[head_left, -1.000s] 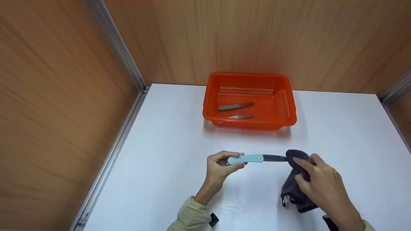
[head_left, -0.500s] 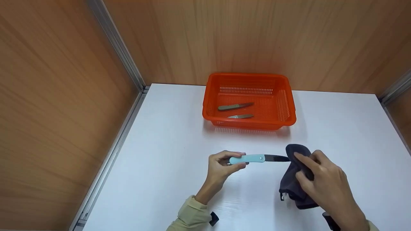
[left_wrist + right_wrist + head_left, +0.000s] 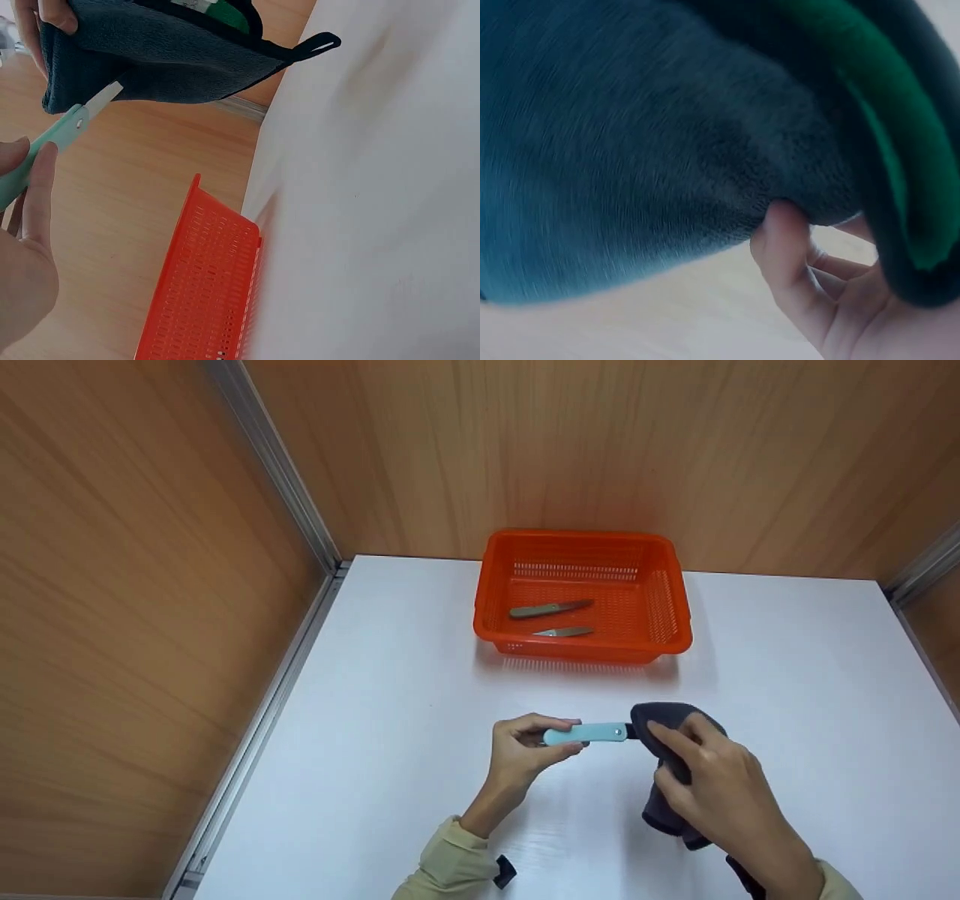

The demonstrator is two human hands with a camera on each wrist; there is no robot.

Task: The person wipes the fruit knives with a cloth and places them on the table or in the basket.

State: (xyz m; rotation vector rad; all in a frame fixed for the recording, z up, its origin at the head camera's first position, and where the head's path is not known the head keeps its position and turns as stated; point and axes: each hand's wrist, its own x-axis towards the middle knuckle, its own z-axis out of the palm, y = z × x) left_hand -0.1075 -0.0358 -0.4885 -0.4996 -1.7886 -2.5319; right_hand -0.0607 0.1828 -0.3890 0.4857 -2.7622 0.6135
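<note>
A folding knife with a mint-green handle (image 3: pixel 600 733) is held level above the white table, its handle pinched between thumb and fingers of my left hand (image 3: pixel 517 757). My right hand (image 3: pixel 716 780) pinches a dark grey-blue cloth (image 3: pixel 664 720) folded around the blade. Only a short bit of blade by the handle shows in the head view; the rest is hidden in the cloth. In the left wrist view the bare blade part (image 3: pixel 103 99) runs up into the fold. A green inner side (image 3: pixel 900 135) of the cloth shows in the right wrist view, where my thumb (image 3: pixel 784 240) presses the fabric.
An orange perforated basket (image 3: pixel 581 649) stands at the back of the white table (image 3: pixel 390 675). Inside it lie a knife with a dull green handle (image 3: pixel 534 610) and a smaller pale knife or blade (image 3: pixel 564 632). Wooden panels (image 3: pixel 585 450) enclose the table behind and at the sides.
My right hand and the cloth have moved left along the blade, from its tip to near the handle, covering most of it. My left hand with the knife has shifted slightly right.
</note>
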